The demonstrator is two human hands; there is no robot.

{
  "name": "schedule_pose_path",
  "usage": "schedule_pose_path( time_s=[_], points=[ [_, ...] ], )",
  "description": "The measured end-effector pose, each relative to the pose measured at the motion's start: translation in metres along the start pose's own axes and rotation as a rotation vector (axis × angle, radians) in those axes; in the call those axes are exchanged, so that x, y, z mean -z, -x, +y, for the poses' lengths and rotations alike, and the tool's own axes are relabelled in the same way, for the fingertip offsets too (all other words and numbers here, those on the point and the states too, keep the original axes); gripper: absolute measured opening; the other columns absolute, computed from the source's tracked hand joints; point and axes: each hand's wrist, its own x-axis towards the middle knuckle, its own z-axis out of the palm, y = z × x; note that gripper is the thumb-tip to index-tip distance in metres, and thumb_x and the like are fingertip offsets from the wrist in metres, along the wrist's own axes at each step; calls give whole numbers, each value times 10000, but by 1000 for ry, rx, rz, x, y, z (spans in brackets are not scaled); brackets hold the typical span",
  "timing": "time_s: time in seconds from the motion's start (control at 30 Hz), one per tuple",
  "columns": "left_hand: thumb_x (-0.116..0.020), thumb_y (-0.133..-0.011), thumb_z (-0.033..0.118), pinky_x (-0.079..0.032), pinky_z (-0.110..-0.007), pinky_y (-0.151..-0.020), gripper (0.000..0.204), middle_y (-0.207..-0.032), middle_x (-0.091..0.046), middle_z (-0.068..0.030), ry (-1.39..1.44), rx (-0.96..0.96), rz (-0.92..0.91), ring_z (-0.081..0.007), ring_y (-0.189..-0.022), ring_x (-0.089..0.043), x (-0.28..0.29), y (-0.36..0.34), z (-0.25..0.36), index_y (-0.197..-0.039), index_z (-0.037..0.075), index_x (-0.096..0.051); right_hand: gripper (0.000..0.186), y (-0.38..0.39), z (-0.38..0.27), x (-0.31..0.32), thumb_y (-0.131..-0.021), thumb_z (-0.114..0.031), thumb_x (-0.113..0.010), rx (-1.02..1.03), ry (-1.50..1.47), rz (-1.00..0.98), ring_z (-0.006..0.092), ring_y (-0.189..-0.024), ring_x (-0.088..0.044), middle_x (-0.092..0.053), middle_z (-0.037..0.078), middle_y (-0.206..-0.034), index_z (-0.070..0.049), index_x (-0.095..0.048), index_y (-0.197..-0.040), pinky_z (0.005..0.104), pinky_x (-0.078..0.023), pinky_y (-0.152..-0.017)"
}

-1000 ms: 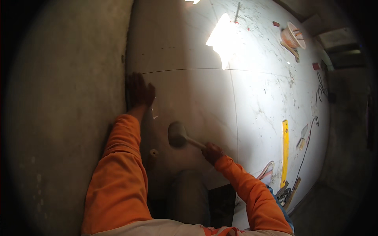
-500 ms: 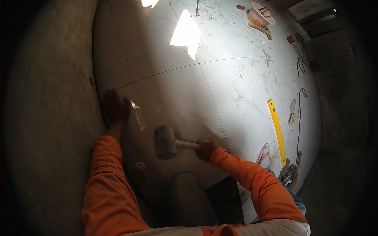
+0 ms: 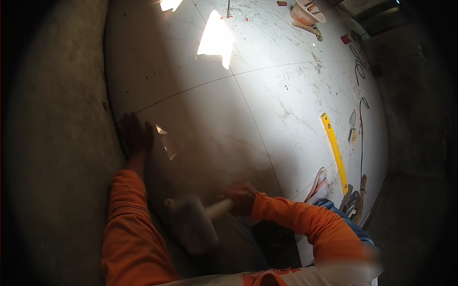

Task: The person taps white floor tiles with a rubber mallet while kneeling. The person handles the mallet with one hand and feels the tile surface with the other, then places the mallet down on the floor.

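Observation:
Flat on the pale marbled floor tile (image 3: 210, 128), close against the wall, lies my left hand (image 3: 137, 134) with its fingers stretched out. My right hand (image 3: 240, 198) is wrapped round the light handle of a mallet (image 3: 193, 226). The mallet's dark, thick head is blurred by motion and hangs in front of my lower body, near the tile's near edge. Beside the head, a small round pale thing with a hole (image 3: 168, 203) is partly covered by it. Small patches of light (image 3: 166, 143) shine on the tile by my left hand.
A rough wall (image 3: 57, 133) runs along the left. To the right lie a yellow spirit level (image 3: 335, 152), a trowel (image 3: 352, 127), a black cable (image 3: 361, 143) and several tools (image 3: 353, 202). A bucket (image 3: 307, 13) stands far off, with a hammer-like tool (image 3: 307, 29) beside it.
The mallet has swung down and nearer to my body, its head now blurred. My right hand has moved slightly left and nearer. My left hand stays flat by the wall; the view has shifted slightly.

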Motion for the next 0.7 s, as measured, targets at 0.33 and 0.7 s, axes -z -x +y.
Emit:
schedule_pose_path(
  time_s=[0.33, 0.7],
  points=[
    [-410, -935, 441, -108, -497, -1171, 700, -1520, -241, -246, -10, 9, 39, -390, -1423, -196, -5, 2, -3, -1460, -4, -281, 134, -21, 2, 0, -818, -229, -620, 153, -48, -124, 328, -657, -652, -646, 105, -701, -106, -626, -766, 462, -525, -631],
    [-421, -934, 425, -84, -481, -1179, 699, -1531, -214, -241, 66, 11, -7, -374, -1437, -163, 5, 1, -1, -1457, -15, -275, 135, -24, 19, -11, -743, -233, -693, 166, 49, 32, 293, -648, -658, -638, 92, -664, -115, -629, -757, 438, -528, -610]
  ],
)
